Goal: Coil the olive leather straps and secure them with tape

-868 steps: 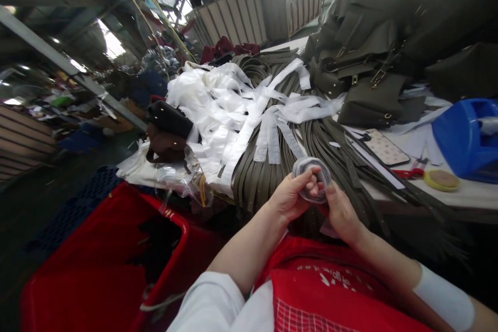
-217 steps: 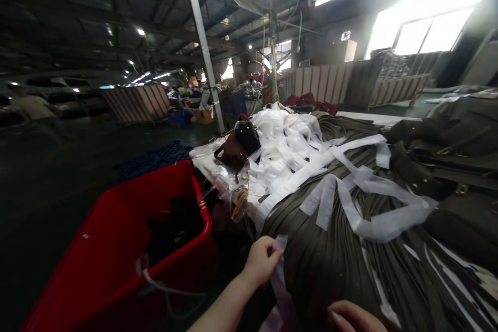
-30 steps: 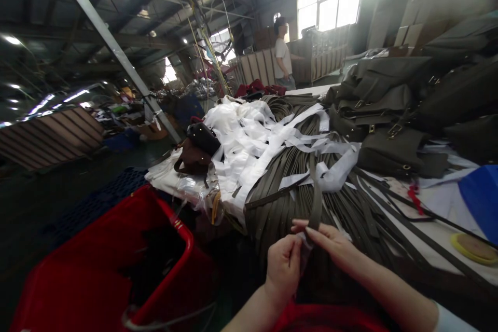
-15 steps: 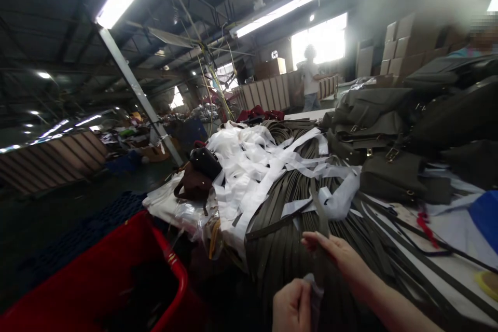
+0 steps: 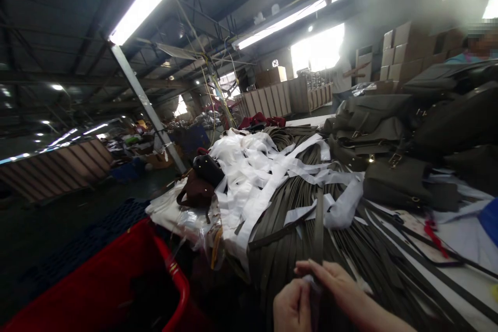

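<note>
At the bottom of the view my left hand (image 5: 292,305) is closed, with a pale, thin scrap (image 5: 311,280) sticking out of its grip; the scrap looks like cloth. My right hand (image 5: 336,280) is right beside it, its fingers closed round a dark olive strap (image 5: 319,223) that runs up over the pile. The lower end of that strap is hidden behind my hands. Beneath them lies a thick bundle of olive straps (image 5: 276,259) draped over the table edge. Crumpled white strips (image 5: 249,166) lie across the top of the bundle.
Olive bags (image 5: 392,176) are heaped on the right. A brown bag (image 5: 196,189) and a black one (image 5: 209,167) sit on the left. A red bin (image 5: 97,275) stands on the floor, lower left. Cartons (image 5: 408,52) and two people are farther back.
My right hand has come down the strap towards my left hand, and the strap now looks straighter. The standing person at the back has moved right. The view has shifted slightly.
</note>
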`<state>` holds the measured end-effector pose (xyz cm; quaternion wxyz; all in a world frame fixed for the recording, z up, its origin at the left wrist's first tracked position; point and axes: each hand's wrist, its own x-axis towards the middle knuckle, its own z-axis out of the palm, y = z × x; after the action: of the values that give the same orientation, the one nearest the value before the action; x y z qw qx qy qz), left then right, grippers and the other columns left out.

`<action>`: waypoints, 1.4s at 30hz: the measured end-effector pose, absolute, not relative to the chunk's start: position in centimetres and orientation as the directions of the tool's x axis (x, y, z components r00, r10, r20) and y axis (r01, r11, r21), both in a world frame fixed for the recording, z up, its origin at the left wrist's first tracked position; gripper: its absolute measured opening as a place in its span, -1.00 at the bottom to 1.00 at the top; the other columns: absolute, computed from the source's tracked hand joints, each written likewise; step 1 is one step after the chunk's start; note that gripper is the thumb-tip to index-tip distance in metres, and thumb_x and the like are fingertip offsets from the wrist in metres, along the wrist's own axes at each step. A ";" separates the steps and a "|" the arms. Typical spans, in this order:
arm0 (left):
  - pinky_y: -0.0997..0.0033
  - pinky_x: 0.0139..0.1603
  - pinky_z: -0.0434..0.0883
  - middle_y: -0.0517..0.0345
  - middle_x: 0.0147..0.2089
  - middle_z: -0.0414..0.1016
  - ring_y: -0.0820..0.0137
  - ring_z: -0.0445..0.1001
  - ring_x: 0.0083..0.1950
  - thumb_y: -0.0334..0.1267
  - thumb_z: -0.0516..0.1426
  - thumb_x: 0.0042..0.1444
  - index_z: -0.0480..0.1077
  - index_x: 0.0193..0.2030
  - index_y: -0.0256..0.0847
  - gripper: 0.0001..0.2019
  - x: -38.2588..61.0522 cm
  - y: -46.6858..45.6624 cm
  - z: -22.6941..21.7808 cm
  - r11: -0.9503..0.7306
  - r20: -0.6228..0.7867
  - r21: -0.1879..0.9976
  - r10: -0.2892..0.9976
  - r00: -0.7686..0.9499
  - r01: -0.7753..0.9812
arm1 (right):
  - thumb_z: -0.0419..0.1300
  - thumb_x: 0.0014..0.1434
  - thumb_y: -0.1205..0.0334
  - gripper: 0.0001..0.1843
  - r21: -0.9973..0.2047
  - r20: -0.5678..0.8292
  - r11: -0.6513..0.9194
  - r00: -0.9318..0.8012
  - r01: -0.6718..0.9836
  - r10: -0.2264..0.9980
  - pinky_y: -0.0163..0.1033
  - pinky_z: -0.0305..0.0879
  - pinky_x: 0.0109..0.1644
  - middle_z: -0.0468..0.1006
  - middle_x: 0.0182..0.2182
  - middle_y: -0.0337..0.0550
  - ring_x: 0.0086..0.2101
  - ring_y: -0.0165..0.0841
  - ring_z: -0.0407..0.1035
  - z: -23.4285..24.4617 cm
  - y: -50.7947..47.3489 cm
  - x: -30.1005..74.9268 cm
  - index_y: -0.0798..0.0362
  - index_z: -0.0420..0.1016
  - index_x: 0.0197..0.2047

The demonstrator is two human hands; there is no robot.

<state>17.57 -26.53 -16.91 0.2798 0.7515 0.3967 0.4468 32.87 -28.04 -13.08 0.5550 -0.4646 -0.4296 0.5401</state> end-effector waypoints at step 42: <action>0.47 -0.46 0.19 0.19 -0.53 0.37 0.46 0.29 -0.48 -0.16 -0.03 0.36 0.34 -0.50 -0.21 -0.60 23.8 -22.8 2.1 -0.737 0.685 0.671 0.658 0.313 0.082 | 0.33 -0.07 -0.41 -0.33 -0.904 0.398 0.423 0.239 -0.062 0.886 0.00 0.48 0.00 0.74 -0.29 0.01 -0.21 -0.08 0.61 7.0 -23.7 36.9 0.06 0.71 -0.25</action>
<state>23.83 -22.77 2.10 0.2698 0.7639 0.2423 0.5338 36.93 -23.67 6.96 0.6741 -0.4064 -0.5068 0.3515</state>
